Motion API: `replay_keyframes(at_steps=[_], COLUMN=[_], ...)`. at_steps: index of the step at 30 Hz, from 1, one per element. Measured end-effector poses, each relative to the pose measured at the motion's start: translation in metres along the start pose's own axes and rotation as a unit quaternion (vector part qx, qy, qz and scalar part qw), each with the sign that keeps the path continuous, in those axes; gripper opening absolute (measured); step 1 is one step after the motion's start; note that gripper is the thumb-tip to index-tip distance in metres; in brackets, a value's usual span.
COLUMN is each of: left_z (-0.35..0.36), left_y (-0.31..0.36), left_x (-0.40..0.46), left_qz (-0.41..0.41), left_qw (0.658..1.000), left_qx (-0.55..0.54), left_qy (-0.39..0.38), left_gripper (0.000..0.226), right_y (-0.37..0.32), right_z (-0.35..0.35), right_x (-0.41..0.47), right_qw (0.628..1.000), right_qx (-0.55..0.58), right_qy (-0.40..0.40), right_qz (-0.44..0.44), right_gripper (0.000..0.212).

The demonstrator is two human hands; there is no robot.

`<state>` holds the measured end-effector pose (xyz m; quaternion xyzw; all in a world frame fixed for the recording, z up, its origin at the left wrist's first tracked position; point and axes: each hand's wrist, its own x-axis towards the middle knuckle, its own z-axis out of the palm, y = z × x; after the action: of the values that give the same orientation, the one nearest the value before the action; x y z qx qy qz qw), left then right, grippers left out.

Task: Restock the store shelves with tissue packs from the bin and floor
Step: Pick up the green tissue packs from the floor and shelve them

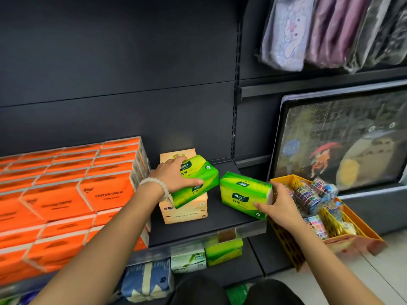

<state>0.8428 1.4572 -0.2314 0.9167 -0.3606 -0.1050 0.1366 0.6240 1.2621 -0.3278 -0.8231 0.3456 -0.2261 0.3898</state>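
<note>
My left hand (174,175) grips one green tissue pack (196,181), fingers curled over its top, holding it tilted on a beige pack (185,208) that stands on the dark shelf (209,225). My right hand (278,208) holds a second green pack (244,194) by its end, thumb along the front edge, just above the shelf near its lip. To the left, stacked orange packs (66,194) read "COTTON TISSUE"; the green packs' logos are too small to read, and a yellow basket (286,241) sits right.
</note>
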Motion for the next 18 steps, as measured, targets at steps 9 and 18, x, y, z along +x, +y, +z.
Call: replay_keyframes(at_steps=[9,18], left_z=[-0.005,-0.002], left_y=[0.014,0.007], left_x=[-0.002,-0.004], left_qz=[0.068,0.110], left_qw=[0.988,0.951], left_qx=[0.126,0.213], left_qy=[0.064,0.195], left_gripper=[0.110,0.082], right_y=[-0.012,-0.010], right_z=[-0.005,-0.002], right_x=[0.012,0.009], right_qw=[0.999,0.998], right_qx=[-0.034,-0.050], right_qy=[-0.005,0.013], right_qz=[-0.029,-0.042], right_gripper=[0.069,0.068])
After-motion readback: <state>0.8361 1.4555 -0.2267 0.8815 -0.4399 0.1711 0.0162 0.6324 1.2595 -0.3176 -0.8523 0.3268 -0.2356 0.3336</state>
